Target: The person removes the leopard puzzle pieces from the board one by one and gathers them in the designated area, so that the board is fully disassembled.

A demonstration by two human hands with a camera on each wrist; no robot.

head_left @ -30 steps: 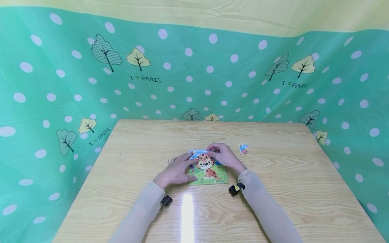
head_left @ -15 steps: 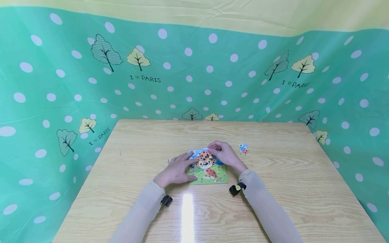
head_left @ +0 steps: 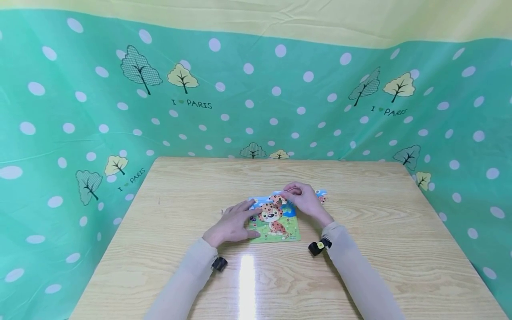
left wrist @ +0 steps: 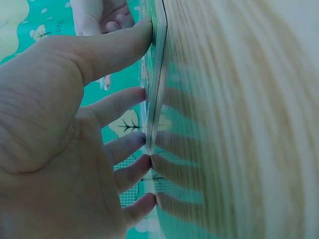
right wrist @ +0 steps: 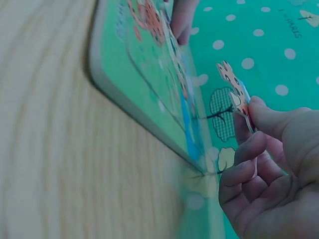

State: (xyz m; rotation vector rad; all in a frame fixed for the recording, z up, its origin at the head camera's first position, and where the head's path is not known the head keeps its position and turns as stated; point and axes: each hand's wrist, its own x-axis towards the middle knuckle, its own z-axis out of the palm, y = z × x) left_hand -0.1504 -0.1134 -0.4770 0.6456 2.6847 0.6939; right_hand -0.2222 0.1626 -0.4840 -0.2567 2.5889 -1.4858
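Note:
A square jigsaw puzzle board [head_left: 294, 236] with a spotted leopard cub on green grass lies flat on the table. My left hand [head_left: 235, 224] rests along its left side with fingers spread, thumb and fingertips touching the board, as the left wrist view also shows. Between thumb and forefinger my right hand [head_left: 305, 200] pinches a puzzle piece [right wrist: 239, 94] printed with orange, black-spotted fur and some blue. The piece is raised above the board's upper part. In the board's upper right, a darker blue patch [head_left: 289, 210] shows.
Behind the right hand, a second puzzle piece [head_left: 322, 194] with blue sky print lies on the wooden table [head_left: 192, 186], partly hidden. A green dotted cloth [head_left: 224, 133] hangs around the table's back and sides. A bright light reflection crosses the table front.
My right hand has lifted the spotted piece from the board's top and moved it slightly right and away. It now partly covers the loose piece. The left hand has stayed in place.

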